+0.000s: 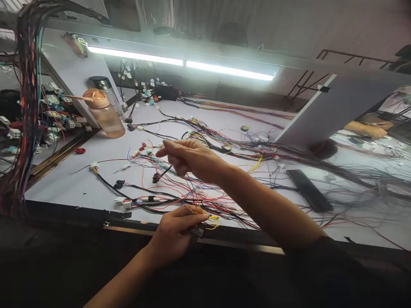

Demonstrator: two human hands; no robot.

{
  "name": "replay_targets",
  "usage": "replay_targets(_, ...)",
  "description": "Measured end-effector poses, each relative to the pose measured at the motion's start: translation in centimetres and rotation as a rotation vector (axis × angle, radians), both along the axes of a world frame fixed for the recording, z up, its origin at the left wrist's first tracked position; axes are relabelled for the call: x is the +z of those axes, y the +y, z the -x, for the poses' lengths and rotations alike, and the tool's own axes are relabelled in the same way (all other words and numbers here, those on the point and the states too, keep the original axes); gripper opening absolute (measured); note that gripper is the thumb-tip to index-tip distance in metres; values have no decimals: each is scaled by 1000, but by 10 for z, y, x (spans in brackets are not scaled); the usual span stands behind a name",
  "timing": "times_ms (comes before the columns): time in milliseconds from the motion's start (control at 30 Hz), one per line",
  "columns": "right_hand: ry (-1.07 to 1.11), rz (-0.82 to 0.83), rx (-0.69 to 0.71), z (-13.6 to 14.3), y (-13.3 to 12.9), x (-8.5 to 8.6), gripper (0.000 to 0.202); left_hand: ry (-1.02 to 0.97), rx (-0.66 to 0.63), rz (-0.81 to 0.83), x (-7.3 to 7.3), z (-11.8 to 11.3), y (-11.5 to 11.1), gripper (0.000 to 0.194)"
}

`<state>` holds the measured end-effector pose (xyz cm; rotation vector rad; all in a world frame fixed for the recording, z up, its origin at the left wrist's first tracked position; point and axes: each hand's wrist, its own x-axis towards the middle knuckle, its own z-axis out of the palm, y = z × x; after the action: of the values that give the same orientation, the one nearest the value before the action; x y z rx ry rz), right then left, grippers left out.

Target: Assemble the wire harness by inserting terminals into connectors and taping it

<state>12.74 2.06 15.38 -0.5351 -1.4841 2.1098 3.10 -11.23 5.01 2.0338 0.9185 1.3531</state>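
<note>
My left hand (pixel 175 231), closed at the bench's front edge, grips a small grey connector (pixel 198 231). Orange wires (pixel 194 210) rise by its thumb, and a yellow wire loop (pixel 213 221) lies beside the fingers. My right hand (pixel 189 158) is over the middle of the wiring, index finger reaching left and the other fingers curled in. What its fingertips pinch, if anything, is too small to make out. Just below it, a dark connector (pixel 156 177) on a short black cable runs up to the curled fingers; whether they touch it I cannot tell.
Wire harnesses (pixel 205 128) spread across the white bench (pixel 64 179). White connectors (pixel 123 202) lie at the front left. Bottles (pixel 111 122) stand at the back left beside a hanging wire bundle (pixel 28 102). A phone (pixel 308 190) lies right, near an upright panel (pixel 324 107); another person's hand (pixel 369 128) is beyond.
</note>
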Motion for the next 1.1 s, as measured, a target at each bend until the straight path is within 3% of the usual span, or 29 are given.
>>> replay_targets(67, 22, -43, -40, -3, -1, -1, 34, -18, 6, 49, -2, 1, 1, 41)
replay_targets(167, 8, -204, -98, -17, -8, -4, 36, -113, -14, 266, -10, 4, 2, 34)
replay_targets(333, -291, -522, -56, -63, -21, -29, 41, -622, -27, 665, -19, 17, 5, 26)
replay_targets(400, -430, -521, 28, -82, -26, -45, 43, -808, 5, 734, -18, 22, 10, 27)
replay_targets(533, -625, -401, 141, -118, -31, -70, 47, -1030, 204, 716, -18, 32, 26, 26)
replay_targets(667, -677, -427, 56, -151, -31, -79, 48, -1064, 322, 670, -24, 37, 40, 25)
replay_targets(867, -791, -460, -99, -187, -27, -84, 48, -974, 350, 707, -26, 26, 38, 25)
replay_targets(1000, -828, -465, -111, -189, -26, -85, 40, -919, 300, 750, -23, 15, 35, 28)
replay_targets(1100, -871, -649, -154, -172, -25, -86, 29, -897, 286, 758, -20, 10, 35, 31)
